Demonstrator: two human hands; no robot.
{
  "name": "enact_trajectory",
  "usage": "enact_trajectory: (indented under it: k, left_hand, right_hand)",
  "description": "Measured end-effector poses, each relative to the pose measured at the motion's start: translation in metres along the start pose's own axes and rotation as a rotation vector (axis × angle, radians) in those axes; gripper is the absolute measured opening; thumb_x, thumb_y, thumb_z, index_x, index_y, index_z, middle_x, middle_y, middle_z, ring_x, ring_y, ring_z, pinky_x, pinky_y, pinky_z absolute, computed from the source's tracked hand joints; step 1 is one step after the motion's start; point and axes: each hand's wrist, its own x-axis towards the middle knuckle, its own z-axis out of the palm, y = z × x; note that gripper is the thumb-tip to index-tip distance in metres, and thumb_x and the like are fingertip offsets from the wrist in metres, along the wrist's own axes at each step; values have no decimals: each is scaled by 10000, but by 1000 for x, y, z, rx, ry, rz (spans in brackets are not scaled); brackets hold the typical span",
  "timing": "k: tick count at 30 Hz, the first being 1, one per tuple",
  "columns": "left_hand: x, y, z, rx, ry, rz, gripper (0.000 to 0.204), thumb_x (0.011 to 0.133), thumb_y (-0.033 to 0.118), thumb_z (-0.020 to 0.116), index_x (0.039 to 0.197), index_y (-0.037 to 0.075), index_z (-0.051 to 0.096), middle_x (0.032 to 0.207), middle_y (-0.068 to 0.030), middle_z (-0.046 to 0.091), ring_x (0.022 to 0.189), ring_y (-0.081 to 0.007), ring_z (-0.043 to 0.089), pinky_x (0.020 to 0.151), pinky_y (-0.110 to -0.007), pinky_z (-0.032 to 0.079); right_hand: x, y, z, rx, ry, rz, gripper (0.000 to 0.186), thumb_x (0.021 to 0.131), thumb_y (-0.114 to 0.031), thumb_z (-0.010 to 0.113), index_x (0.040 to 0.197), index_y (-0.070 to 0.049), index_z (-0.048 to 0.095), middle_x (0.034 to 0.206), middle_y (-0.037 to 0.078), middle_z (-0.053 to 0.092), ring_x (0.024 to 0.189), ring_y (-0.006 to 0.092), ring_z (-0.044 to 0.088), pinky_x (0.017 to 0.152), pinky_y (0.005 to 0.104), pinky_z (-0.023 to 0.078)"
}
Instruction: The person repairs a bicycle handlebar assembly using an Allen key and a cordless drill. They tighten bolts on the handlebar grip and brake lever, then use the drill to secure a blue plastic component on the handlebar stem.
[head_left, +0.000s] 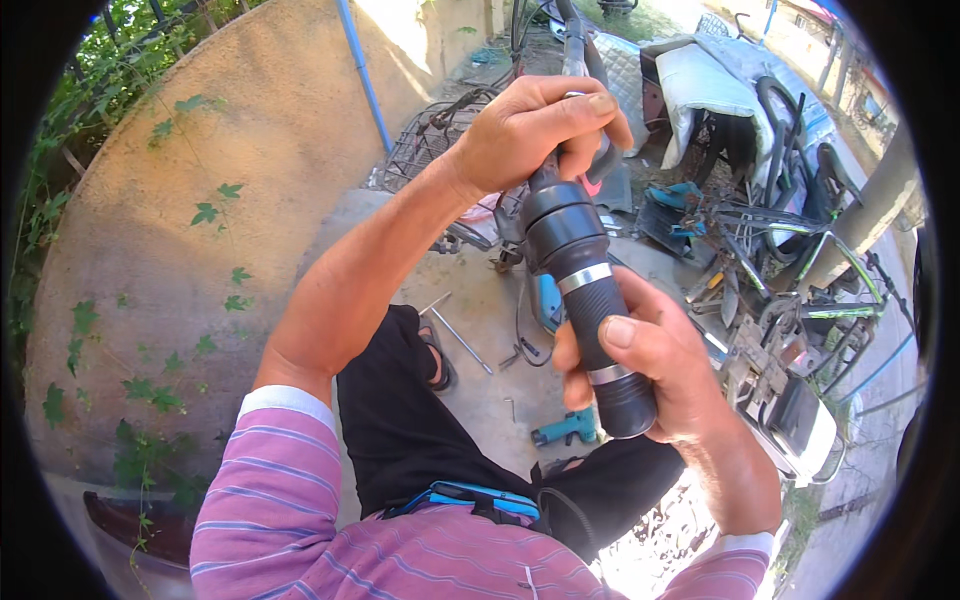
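A black handlebar grip (597, 310) with a ribbed middle and two silver rings points toward me at the centre. My right hand (655, 350) is closed around it, thumb lying along the ribbed part. At its far end sits a wider smooth black collar (565, 225), fixed on the handlebar. My left hand (540, 125) is closed over the bar just beyond that collar, its fingers bent. A bit of shiny metal shows by its knuckles, but what the fingers pinch is hidden. Behind these fingers a dark curved lever (606, 160) is partly visible.
On the ground lie a teal power tool (565, 428) and a T-handled metal wrench (460, 338) near my sandalled foot (437, 358). A wire basket (430, 140) stands beyond my left arm. Bicycle frames and scrap parts (790, 250) pile up at the right. A tan wall (250, 150) rises at left.
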Motion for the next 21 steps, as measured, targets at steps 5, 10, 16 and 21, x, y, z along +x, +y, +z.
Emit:
enact_trajectory:
  k: [5,10,16,21]
  left_hand:
    - [-3,-2,0,-13,24,50,386,1025,276,461,964,-36,680,541,16,512,558,-73,474,608,-243,416]
    - [-2,-12,-3,-47,36,58,376,1029,282,483,949,-31,676,559,7,524,560,-69,482,598,-244,414]
    - [2,-23,-3,-97,92,80,360,1013,317,519,900,23,695,582,2,564,584,-63,516,598,-251,419]
    - [7,-23,-3,-67,95,99,379,1003,348,529,905,30,709,589,0,577,571,-56,511,560,-255,409]
  right_hand:
    - [-1,-19,25,-419,305,-93,702,812,-220,675,1371,100,396,1074,186,638,897,175,648,738,297,563]
    - [16,-35,37,-625,354,-16,567,840,-254,650,1269,82,496,1045,165,658,799,160,662,722,273,565]
    - [24,-29,46,-640,459,0,536,858,-339,675,1211,43,542,1011,111,659,814,146,664,719,281,520]
    - [23,-27,41,-655,514,-49,562,857,-361,676,1240,23,529,1090,115,639,869,156,675,733,297,526]
